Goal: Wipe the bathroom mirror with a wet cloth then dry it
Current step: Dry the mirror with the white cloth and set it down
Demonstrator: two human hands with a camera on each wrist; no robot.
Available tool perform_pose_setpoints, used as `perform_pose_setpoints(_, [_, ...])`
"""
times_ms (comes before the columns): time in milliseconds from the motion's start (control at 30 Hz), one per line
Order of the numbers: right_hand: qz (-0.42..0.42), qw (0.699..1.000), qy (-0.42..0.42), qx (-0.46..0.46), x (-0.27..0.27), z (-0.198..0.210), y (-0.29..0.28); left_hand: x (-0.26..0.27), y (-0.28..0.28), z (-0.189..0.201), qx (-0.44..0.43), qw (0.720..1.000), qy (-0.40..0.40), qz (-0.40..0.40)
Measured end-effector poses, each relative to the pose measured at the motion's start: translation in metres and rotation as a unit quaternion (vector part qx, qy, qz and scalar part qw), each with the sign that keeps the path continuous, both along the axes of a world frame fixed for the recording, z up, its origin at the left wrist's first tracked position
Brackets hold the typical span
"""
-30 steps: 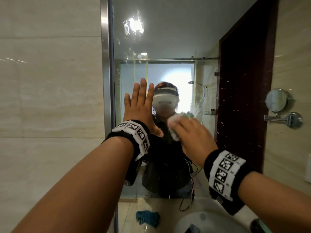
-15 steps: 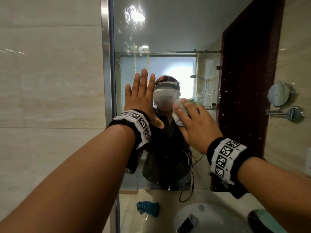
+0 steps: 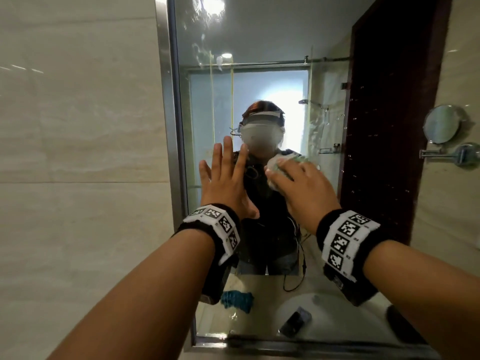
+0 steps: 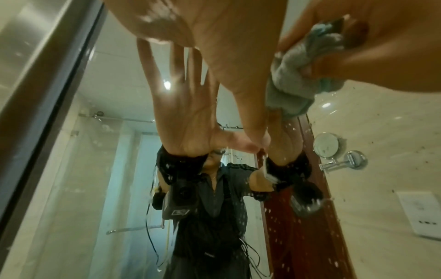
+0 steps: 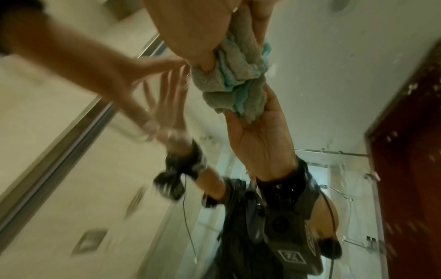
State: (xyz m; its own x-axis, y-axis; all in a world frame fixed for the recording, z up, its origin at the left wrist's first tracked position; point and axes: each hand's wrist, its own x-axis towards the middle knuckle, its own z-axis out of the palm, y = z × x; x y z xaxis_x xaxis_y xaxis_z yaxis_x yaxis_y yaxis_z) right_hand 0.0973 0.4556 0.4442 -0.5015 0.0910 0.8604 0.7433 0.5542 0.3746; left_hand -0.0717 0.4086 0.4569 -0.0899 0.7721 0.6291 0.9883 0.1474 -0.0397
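The steel-framed bathroom mirror (image 3: 259, 48) fills the middle of the head view, and water drops speckle its glass. My left hand (image 3: 228, 178) lies flat on the glass with fingers straight and spread, holding nothing. Just to its right, my right hand (image 3: 304, 188) grips a bunched grey-and-teal cloth (image 3: 285, 161) and presses it against the mirror. The left wrist view shows the left palm (image 4: 214, 37) with the cloth (image 4: 293, 85) beside it. In the right wrist view the cloth (image 5: 238, 75) is crumpled in the right hand (image 5: 190, 24) and meets its own reflection.
Beige tiled wall (image 3: 78, 152) runs left of the mirror frame (image 3: 168, 126). Reflected low in the glass are a blue cloth (image 3: 236, 300) on the counter, a white basin (image 3: 337, 320) and a dark phone-like object (image 3: 294, 320). A round swing-arm mirror (image 3: 441, 124) shows at the right.
My left hand has slid lower on the glass. The right hand keeps the cloth rubbing at about the same height. The view has tipped down, bringing the mirror's bottom edge into sight.
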Motion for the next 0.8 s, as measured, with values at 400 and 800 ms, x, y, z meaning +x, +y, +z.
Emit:
perform_pose_setpoints(400, [0.043, 0.989, 0.097, -0.098, 0.002, 0.051, -0.007, -0.003, 0.011, -0.007, 0.018, 1.000, -0.009, -0.012])
perform_pose_setpoints(800, [-0.005, 0.989, -0.132, -0.071, 0.015, -0.013, -0.002, 0.003, 0.007, -0.010, 0.014, 1.000, -0.009, 0.009])
